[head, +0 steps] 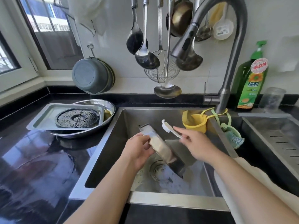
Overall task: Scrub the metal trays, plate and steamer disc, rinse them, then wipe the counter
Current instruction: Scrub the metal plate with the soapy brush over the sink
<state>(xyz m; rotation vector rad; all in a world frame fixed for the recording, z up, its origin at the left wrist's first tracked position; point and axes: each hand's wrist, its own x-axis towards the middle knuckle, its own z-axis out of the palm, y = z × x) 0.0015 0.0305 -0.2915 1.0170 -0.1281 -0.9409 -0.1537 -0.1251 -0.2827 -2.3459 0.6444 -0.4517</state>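
Observation:
Over the sink (161,198), my left hand (140,151) grips a rectangular metal tray (163,149) by its left rim, tilted on edge with its low end near the drain. My right hand (196,143) holds a white dish brush (169,128) by the handle, bristles up and just right of the tray's top end. On the counter to the left, a perforated steamer disc (77,118) lies in a second rectangular tray (45,118), which rests on a round metal plate (103,105).
The grey faucet (226,88) arches over the sink, spray head above the tray. A green soap bottle (251,81) stands behind. A yellow strainer cup (195,122) and green scrubber (233,137) hang at the sink's right wall. Ladles hang above. Foam lies by the drain (157,169).

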